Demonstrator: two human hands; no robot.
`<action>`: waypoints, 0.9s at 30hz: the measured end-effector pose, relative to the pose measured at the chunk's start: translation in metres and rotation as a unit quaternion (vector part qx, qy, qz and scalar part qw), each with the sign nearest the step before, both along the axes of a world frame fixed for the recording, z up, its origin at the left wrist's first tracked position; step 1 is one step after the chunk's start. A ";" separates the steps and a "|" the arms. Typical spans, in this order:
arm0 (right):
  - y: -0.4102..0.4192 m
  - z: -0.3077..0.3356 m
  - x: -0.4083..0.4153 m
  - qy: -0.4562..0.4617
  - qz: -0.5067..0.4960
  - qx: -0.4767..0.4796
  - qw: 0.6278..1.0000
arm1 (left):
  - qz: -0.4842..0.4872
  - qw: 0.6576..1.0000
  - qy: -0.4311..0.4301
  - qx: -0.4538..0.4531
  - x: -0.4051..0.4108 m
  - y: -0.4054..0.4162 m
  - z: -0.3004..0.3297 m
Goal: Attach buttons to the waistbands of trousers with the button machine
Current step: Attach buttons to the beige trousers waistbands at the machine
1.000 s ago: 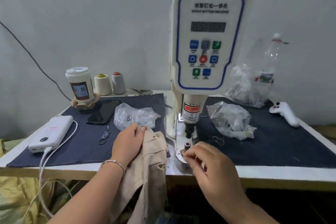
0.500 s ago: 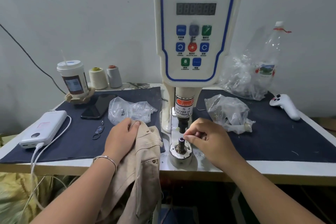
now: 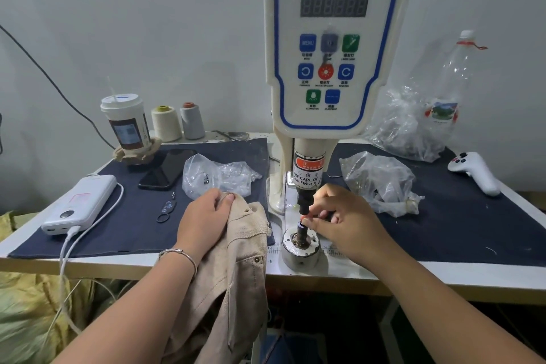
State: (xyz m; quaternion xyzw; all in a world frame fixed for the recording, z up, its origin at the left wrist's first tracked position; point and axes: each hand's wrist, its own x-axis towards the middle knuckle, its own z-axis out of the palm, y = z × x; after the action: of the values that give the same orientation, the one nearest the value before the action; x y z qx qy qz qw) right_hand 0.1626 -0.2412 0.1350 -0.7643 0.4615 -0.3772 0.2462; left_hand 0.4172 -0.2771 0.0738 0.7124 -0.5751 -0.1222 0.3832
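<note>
The left hand point(image 3: 206, 217) lies on the beige trousers point(image 3: 236, 269), its fingers curled over the bunched waistband at the table's front edge, gripping the cloth. The right hand point(image 3: 344, 220) has its fingers drawn together, thumb and forefinger pinching a small piece just above the dark post point(image 3: 300, 230) of the lower die; the piece is too small to make out, and it sits between that post and the black plunger tip point(image 3: 303, 204) above it. The post stands upright from the round metal base point(image 3: 300, 251), its long axis vertical and in line with the plunger. The trousers hang off the table edge point(image 3: 88, 266), their length running down toward the floor, the waistband end uppermost and just left of the base. The button machine point(image 3: 334, 47) rises behind both hands, its control panel facing the camera.
</note>
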 end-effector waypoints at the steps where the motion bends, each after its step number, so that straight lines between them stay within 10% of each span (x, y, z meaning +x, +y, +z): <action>1: 0.000 0.000 -0.001 -0.002 0.001 0.006 1.000 | 0.000 1.000 -0.001 0.000 0.000 0.000 0.000; 20: 0.004 0.000 -0.015 -0.023 -0.029 0.035 0.999 | -0.013 1.000 0.013 0.016 0.001 0.000 0.002; 27: 0.037 0.013 -0.034 -0.063 -0.047 0.041 0.996 | -0.217 0.932 0.276 0.094 0.012 0.040 0.056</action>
State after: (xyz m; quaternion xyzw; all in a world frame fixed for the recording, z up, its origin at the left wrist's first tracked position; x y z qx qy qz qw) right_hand 0.1284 -0.2038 0.1475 -0.7056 0.4956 -0.4168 0.2878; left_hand 0.4296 -0.2375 0.1300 0.5412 -0.5732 -0.4480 0.4218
